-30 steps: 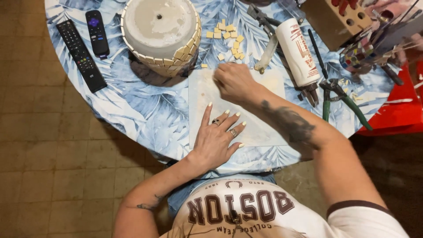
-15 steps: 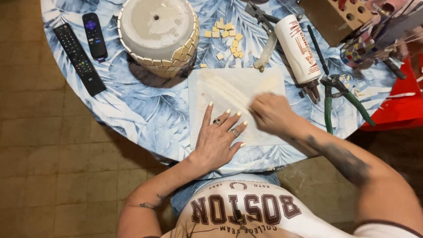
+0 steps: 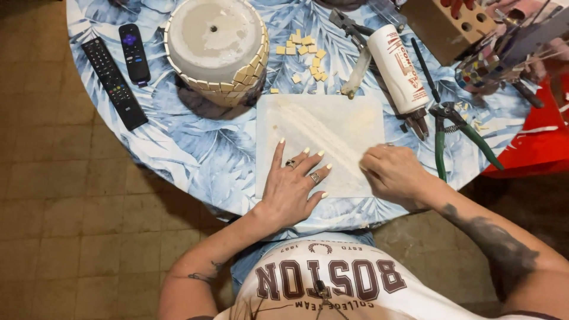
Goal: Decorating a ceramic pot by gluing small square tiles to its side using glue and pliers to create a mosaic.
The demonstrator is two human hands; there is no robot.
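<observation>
A white rectangular sheet point(image 3: 332, 118) lies on the round table with the blue leaf-print cloth point(image 3: 195, 154). My left hand point(image 3: 293, 186) rests flat on the sheet's lower left part, fingers spread, rings on two fingers, holding nothing. My right hand point(image 3: 394, 175) presses on the sheet's lower right edge with fingers curled in; whether it holds something small is hidden. A pale diagonal streak runs across the sheet from upper left down to my right hand.
An upturned white pot point(image 3: 213, 41) edged with small tan tiles stands behind the sheet, with loose tiles point(image 3: 302, 53) beside it. A white glue tube point(image 3: 398, 68) and green-handled pliers point(image 3: 459, 139) lie on the right, two black remotes point(image 3: 114, 83) on the left. A red object point(image 3: 533, 145) overlaps the table's right rim.
My right hand has slid from the sheet's far edge diagonally down to its lower right side. My left hand has stayed flat in place.
</observation>
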